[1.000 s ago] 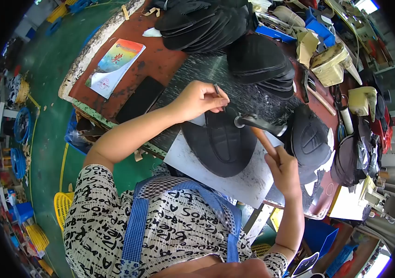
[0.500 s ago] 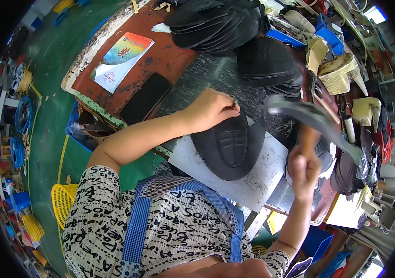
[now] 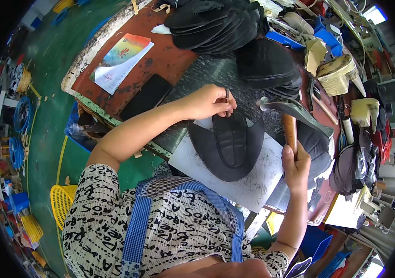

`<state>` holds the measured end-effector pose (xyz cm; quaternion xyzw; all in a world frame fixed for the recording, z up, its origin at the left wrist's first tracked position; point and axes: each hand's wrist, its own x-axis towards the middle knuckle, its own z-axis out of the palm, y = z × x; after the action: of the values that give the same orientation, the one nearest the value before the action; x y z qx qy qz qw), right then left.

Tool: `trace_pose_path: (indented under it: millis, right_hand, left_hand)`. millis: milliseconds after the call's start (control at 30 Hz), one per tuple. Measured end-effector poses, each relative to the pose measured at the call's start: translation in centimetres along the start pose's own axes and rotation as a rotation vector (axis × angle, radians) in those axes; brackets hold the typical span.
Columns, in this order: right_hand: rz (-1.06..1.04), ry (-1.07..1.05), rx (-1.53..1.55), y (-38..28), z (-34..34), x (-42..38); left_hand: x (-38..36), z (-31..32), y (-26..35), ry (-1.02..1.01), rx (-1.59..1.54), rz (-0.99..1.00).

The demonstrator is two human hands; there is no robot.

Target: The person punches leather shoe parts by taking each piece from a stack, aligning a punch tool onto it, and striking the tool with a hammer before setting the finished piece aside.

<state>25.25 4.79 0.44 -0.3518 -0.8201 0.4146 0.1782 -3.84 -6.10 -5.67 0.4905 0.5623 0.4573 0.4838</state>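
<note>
A black shoe upper piece (image 3: 230, 143) with a stitched oval lies on a white board (image 3: 253, 185) on the table. At its top edge, my left hand (image 3: 216, 102) pinches a small dark metal punch (image 3: 227, 96), held upright with its tip near the leather. My right hand (image 3: 296, 163) is wrapped round the wooden handle of a hammer (image 3: 290, 132). The hammer's metal head is raised to the right of the punch, apart from it.
Stacks of black pieces (image 3: 216, 25) stand at the back, with another stack (image 3: 267, 65) behind the hammer. A colourful booklet (image 3: 122, 62) and a black pad (image 3: 146, 98) lie at the left. Wrapped yellowish forms (image 3: 338, 76) sit at the right.
The hammer and my right hand have moved slightly left, and the hammer is less blurred. My left hand has shifted a little left, with the punch now more visible.
</note>
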Motion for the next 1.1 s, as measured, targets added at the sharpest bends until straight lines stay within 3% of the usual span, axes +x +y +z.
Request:
trace_pose_path:
  millis: [167,200,300,367,433,500,533,567,600,633,667,767,833,900,967,1000,1033,1100]
  right_hand:
    - [-0.112,0.047,0.128,-1.1,-0.7,0.1]
    - [-0.228,0.069,0.167,-1.6,-0.6,0.2]
    - [-0.472,0.121,0.345,-2.8,-0.4,0.4]
    - [-0.482,0.107,0.498,-2.0,1.5,0.1]
    - [-0.261,-0.094,-0.006,-1.4,1.9,0.4]
    - [-0.034,-0.26,-0.193,-2.2,1.1,1.0]
    - [0.095,-0.293,-0.269,-3.1,0.8,1.3]
    - [-0.067,-0.27,-0.263,-2.6,1.1,1.6]
    - [-0.228,-0.246,-0.256,-1.4,1.9,2.0]
    - [-0.388,-0.221,-0.248,-0.6,2.4,2.5]
    - [-0.572,-0.172,-0.376,-0.5,2.9,3.1]
    - [-0.719,-0.176,-0.504,-0.2,4.3,4.2]
    - [-0.667,-0.251,-0.565,-0.4,3.9,4.2]
    - [-0.583,-0.375,-0.632,0.4,3.1,3.4]
    - [-0.576,-0.312,-0.592,0.0,2.1,2.6]
    - [-0.597,-0.274,-0.555,-0.5,2.0,2.4]
    - [-0.621,-0.233,-0.522,-0.8,1.9,2.4]
    - [-0.676,-0.258,-0.508,0.0,2.8,3.4]
  left_hand:
    - [-0.2,0.1,0.8,-0.014,0.156,0.068]
    - [-0.3,0.2,0.8,-0.012,0.214,0.094]
    - [-0.8,1.2,0.6,0.104,0.523,0.353]
    - [-1.3,1.9,0.6,0.146,0.564,0.433]
    - [-1.5,2.2,0.6,0.157,0.624,0.498]
    - [-1.3,0.9,1.0,0.1,0.619,0.31]
    - [-0.3,0.4,0.3,0.119,0.229,0.152]
    - [0.7,0.2,-0.4,0.133,-0.166,-0.012]
    - [2.0,-0.4,0.2,0.196,-0.102,0.043]
    - [4.1,-1.4,-0.7,0.208,0.083,0.252]
    - [6.2,-1.5,0.3,0.329,0.389,0.377]
    - [12.1,-0.4,1.0,0.53,0.826,0.795]
    - [14.5,0.5,0.2,0.357,0.899,0.498]
    - [15.0,0.4,-0.1,0.394,0.928,0.52]
    - [14.4,-1.0,0.5,0.321,0.834,0.433]
    - [14.6,-1.8,-0.6,0.332,0.804,0.565]
    - [14.2,-2.4,-0.1,0.267,0.689,0.434]
    - [13.7,-2.9,-0.2,0.253,0.687,0.436]
